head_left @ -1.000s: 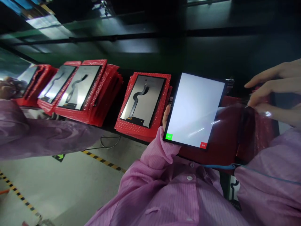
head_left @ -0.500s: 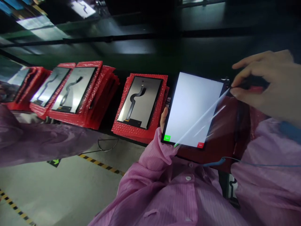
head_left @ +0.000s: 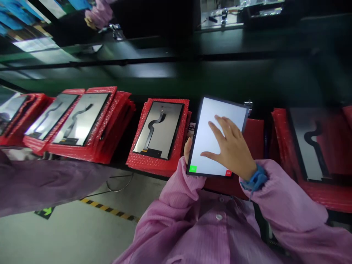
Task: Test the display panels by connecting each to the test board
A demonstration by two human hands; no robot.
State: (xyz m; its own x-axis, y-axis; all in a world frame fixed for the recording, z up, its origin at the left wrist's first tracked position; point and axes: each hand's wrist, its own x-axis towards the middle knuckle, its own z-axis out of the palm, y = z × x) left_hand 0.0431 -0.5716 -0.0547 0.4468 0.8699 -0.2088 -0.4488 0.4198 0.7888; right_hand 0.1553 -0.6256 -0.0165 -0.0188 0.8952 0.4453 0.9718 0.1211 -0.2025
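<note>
A lit white display panel [head_left: 205, 128], with a green box at its lower left and a red one at its lower right, is tilted up before me. My left hand [head_left: 187, 149] grips its left edge; only a bit of that hand shows and the rest is hidden behind the panel. Over the screen, my right hand [head_left: 229, 145] spreads its fingers with nothing in them; whether the fingertips touch the glass I cannot tell. A blue band [head_left: 257, 179] circles the right wrist. Just left lies an unlit display panel [head_left: 167, 128] with a dark ribbon cable, on red bubble bags [head_left: 137, 161].
More panels [head_left: 85, 117] lie on stacked red bubble bags farther left, and another panel [head_left: 309, 143] on red bags is at the right. Another person's sleeve [head_left: 55, 183] reaches in from the left. Across the bench, a person's hand [head_left: 90, 22] shows.
My right hand, which pinched a clear film pulled up from the screen, has come left over the panel with fingers spread. The film is out of sight. The view has shifted.
</note>
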